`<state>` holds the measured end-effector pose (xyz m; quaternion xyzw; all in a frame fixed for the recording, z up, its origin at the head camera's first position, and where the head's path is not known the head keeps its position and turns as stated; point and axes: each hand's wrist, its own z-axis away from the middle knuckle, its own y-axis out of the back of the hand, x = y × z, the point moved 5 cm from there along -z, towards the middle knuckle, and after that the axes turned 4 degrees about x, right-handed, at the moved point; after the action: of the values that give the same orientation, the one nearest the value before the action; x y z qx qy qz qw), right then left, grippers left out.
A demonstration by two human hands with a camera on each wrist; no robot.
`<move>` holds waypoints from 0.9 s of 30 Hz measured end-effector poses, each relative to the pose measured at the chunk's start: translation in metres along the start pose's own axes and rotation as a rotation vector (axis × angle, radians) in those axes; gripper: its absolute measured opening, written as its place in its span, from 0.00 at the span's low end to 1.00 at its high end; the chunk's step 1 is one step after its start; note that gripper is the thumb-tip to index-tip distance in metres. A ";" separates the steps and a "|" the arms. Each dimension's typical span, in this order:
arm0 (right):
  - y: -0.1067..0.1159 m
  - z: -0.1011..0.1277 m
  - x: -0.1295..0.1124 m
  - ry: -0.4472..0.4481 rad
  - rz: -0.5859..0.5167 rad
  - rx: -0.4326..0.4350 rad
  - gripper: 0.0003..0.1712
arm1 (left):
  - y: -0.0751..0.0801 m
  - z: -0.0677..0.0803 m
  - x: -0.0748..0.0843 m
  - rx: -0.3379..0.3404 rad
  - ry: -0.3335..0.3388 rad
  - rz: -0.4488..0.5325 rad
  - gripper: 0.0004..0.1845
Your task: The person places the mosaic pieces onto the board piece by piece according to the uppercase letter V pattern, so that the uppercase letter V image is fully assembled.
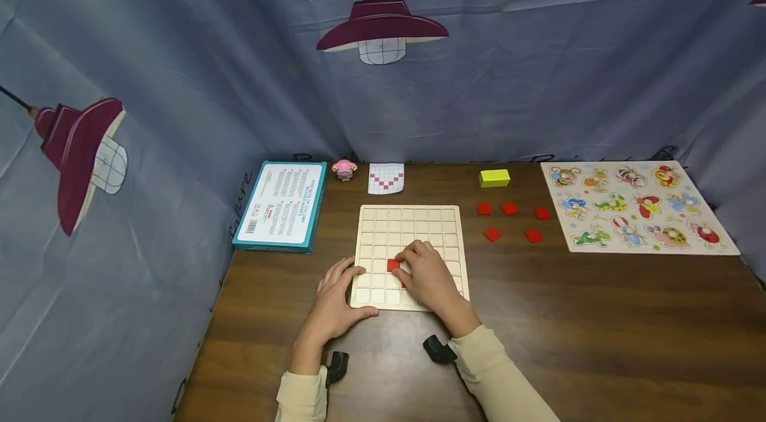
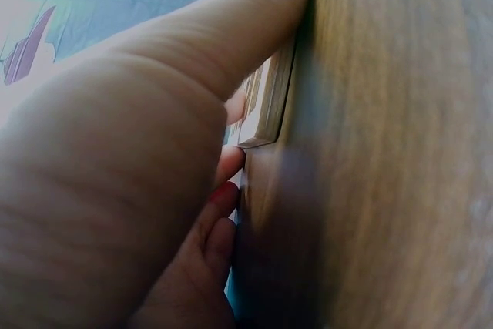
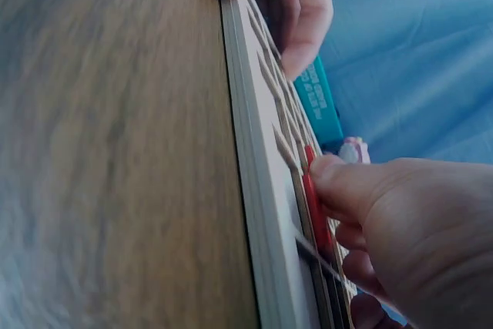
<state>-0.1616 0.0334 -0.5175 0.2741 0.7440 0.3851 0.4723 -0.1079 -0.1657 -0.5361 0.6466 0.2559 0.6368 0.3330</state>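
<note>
Head view shows a red tile [image 1: 393, 265] lying in the wooden grid board [image 1: 409, 254], just off the fingertips of the right hand [image 1: 426, 276], which curls over the lower middle squares; the right wrist view shows the fingers [image 3: 348, 184] pressing a red tile down into a cell, bent and close together rather than spread. The left hand [image 1: 335, 299] rests at the board's near left corner, fingers relaxed and fairly straight, thumb along the edge — it steadies the board and grips nothing. To seat the tile well, I would judge it wise to keep it flat and square to the cell walls, press evenly, and keep that left hand firm so the board does not slide. Beyond the right fingers, well apart, lie five loose red tiles [image 1: 510, 208] and a yellow block [image 1: 494, 177]; farther right, an animal puzzle board [image 1: 636, 206]. Past the fingertips, at the table's far edge, sits a pattern card [image 1: 385, 178] — beside it a small pink figure [image 1: 344, 169] and a teal box [image 1: 282, 205].
</note>
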 end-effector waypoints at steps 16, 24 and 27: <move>0.047 0.010 0.068 -0.116 -0.164 0.147 0.19 | 0.000 0.001 0.001 0.020 -0.014 0.022 0.43; 0.089 0.040 0.146 -0.282 -0.098 0.346 0.20 | -0.001 -0.001 0.001 0.027 -0.014 0.034 0.43; 0.090 0.044 0.158 -0.331 -0.063 0.345 0.22 | 0.000 0.001 0.000 0.020 -0.005 0.041 0.43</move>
<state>-0.1817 0.2192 -0.5318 0.3867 0.7194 0.1872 0.5458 -0.1064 -0.1653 -0.5361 0.6565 0.2482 0.6395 0.3139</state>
